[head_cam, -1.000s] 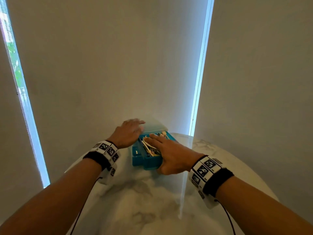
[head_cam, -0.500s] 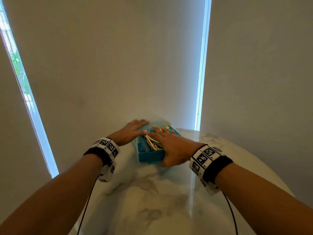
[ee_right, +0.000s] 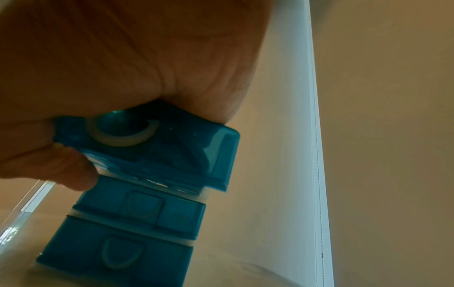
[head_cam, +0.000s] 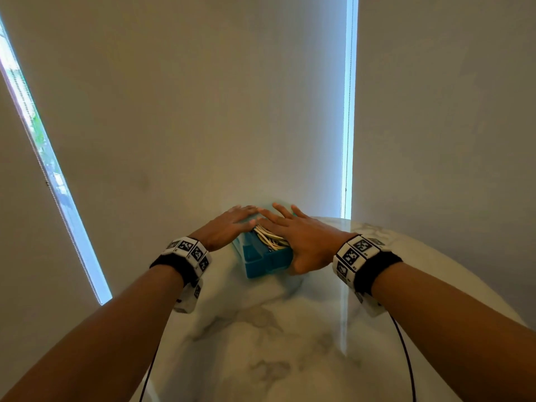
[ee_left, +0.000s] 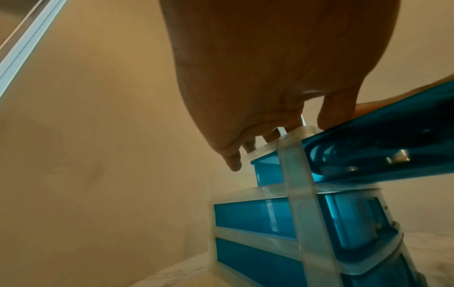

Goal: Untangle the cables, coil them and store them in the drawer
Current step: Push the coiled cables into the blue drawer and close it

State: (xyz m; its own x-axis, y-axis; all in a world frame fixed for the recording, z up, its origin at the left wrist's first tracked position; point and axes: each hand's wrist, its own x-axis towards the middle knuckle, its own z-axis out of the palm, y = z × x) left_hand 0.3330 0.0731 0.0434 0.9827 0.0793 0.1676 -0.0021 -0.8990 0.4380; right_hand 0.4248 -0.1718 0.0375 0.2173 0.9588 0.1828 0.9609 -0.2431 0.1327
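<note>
A small blue drawer unit in a translucent frame stands at the far side of the marble table. Its top drawer sticks out toward me, with cream cables coiled inside. My left hand lies flat on the unit's top, fingers straight. My right hand lies flat over the drawer and cables, its fingers reaching the unit's top, palm and thumb against the drawer's front right corner. In the right wrist view the palm presses on the top drawer; the two lower drawers are closed.
Grey roller blinds fill the background right behind the unit, with a bead chain hanging in the bright gap at right. The round table's edge curves away on both sides. Thin black wires hang from my wristbands.
My right hand has slid forward over the drawer, and the drawer sticks out less than before. My left hand has stayed on top of the unit.
</note>
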